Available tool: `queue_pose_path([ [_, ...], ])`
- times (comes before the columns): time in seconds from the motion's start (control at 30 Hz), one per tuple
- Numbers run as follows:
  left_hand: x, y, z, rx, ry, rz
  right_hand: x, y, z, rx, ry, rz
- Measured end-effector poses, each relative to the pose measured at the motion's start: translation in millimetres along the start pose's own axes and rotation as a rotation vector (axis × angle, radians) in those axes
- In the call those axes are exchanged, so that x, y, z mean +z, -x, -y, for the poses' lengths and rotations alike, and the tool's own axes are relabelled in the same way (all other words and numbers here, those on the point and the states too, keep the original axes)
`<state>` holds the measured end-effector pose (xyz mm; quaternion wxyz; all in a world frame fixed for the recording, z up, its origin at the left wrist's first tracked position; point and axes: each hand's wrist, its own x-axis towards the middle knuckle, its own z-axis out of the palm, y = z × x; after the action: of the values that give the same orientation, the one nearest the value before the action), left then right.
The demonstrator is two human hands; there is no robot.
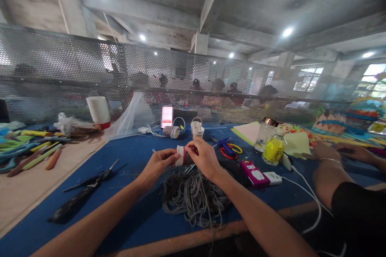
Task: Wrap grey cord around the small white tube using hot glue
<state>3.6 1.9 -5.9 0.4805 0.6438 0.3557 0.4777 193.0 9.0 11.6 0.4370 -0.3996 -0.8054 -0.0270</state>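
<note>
Between my two hands is a small white cup (pixel 180 156) with a red band, lying on its side, grey cord around its right part. My left hand (pixel 161 163) pinches the white end. My right hand (pixel 205 156) has its fingers closed at the cord-covered part. Below them a loose pile of grey cord (pixel 193 200) rests on the blue table (pixel 126 209), with a strand running up to my right hand. A cord-wrapped cup (pixel 171 132) lies behind, and a small white basket with a handle (pixel 197 127) stands beyond my right hand.
Black-handled pliers (pixel 87 192) lie at left, near knives and tools (pixel 54 156) and stacked paper cups (pixel 99 111). On the right are blue scissors (pixel 226 147), a purple power bank (pixel 255 174) with a cable, a yellow bottle (pixel 274 149) and another person's hands (pixel 327 154). A lit phone (pixel 167 117) stands behind.
</note>
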Motion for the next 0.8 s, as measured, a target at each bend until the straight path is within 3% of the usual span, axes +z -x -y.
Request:
queue_pose_path([
  [0.8,0.3,0.7,-1.5,-0.013,-0.032,0.002,3.3,1.1,-5.9,0.015,0.009,0.026],
])
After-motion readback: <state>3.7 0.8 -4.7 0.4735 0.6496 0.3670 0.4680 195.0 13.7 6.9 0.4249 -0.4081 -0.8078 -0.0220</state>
